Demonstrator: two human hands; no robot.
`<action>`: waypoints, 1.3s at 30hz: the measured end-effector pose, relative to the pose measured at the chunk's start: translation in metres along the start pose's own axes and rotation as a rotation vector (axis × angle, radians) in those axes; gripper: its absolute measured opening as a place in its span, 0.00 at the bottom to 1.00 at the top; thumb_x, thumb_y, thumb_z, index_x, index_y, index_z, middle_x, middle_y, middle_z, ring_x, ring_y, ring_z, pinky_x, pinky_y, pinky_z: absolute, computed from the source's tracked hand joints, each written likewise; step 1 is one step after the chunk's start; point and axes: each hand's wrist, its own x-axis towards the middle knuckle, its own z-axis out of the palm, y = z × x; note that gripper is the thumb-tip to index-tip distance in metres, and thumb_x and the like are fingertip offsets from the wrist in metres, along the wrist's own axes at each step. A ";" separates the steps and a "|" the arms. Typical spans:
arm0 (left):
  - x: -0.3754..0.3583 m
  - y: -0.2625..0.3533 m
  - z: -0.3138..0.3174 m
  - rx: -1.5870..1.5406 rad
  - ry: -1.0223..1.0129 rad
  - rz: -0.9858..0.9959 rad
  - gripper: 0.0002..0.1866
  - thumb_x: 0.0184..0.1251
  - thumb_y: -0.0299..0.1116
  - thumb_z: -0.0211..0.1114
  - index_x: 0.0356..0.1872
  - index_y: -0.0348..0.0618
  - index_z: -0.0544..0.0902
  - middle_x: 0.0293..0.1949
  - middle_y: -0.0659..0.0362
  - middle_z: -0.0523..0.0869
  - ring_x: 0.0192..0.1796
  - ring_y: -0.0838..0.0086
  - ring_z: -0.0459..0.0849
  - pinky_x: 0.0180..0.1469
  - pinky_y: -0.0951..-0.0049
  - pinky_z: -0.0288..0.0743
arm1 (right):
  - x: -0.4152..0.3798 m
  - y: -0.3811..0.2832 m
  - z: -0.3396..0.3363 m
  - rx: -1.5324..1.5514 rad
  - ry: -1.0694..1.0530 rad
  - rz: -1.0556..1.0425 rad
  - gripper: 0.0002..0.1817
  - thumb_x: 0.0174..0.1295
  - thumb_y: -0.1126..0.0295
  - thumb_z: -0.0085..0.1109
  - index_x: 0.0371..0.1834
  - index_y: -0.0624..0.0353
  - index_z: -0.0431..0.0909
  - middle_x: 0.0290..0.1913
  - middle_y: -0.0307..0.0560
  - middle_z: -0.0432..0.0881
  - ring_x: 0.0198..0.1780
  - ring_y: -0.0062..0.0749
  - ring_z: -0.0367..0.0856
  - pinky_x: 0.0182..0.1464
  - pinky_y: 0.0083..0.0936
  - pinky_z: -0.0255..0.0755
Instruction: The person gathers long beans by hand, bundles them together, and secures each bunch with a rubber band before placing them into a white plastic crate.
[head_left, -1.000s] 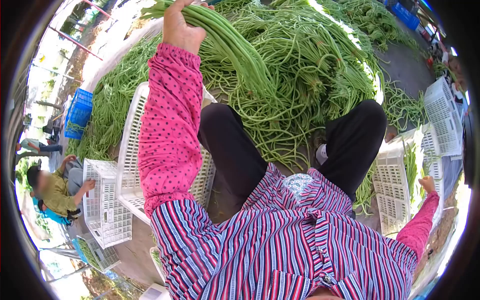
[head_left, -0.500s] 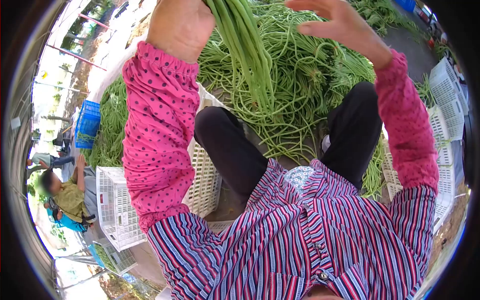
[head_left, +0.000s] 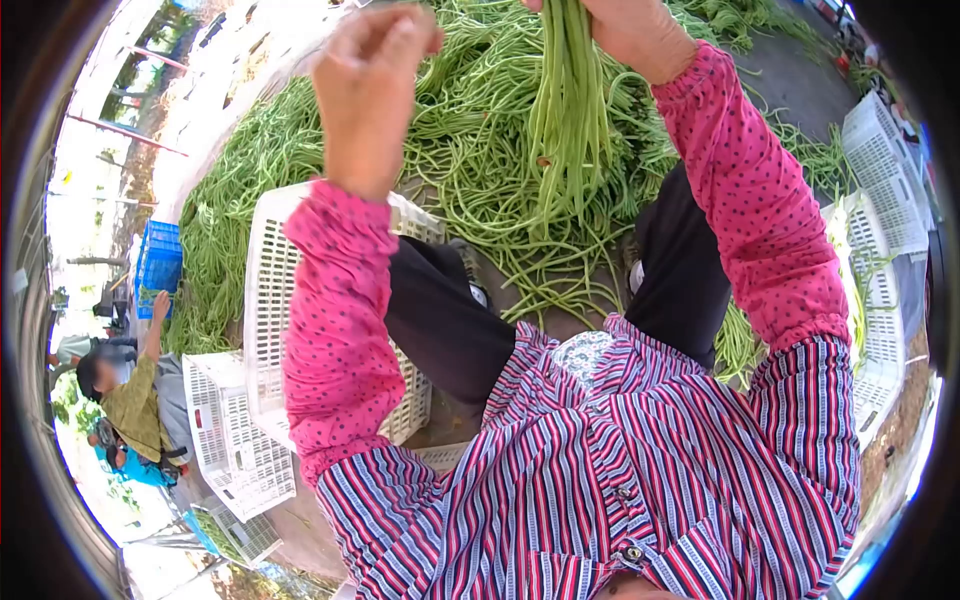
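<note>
A bunch of long green beans (head_left: 570, 110) hangs down from my right hand (head_left: 640, 30), which is closed around its upper end at the top edge of the view. My left hand (head_left: 375, 90) is raised to the left of the bunch, apart from it. Its fingers are curled together and partly blurred; anything small between them cannot be made out. Below both hands spreads a large heap of long beans (head_left: 470, 170), with loose strands reaching between my knees.
White plastic crates stand left of my leg (head_left: 275, 290), lower left (head_left: 225, 430) and at the right (head_left: 880, 320). A blue crate (head_left: 158, 262) sits at the far left, with another person (head_left: 140, 400) beside it. More beans (head_left: 235, 170) lie along the left.
The bunch has passed from my left hand to my right and shifted rightward. My left hand has turned and curled its fingers. The other person's arm has stretched toward the blue crate.
</note>
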 end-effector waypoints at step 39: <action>-0.039 -0.086 0.024 0.020 -0.140 -0.043 0.40 0.48 0.49 0.74 0.54 0.24 0.73 0.47 0.45 0.81 0.51 0.60 0.79 0.57 0.63 0.69 | -0.026 -0.018 -0.011 -0.192 0.006 -0.160 0.08 0.60 0.66 0.60 0.33 0.60 0.78 0.24 0.37 0.79 0.24 0.20 0.77 0.26 0.18 0.73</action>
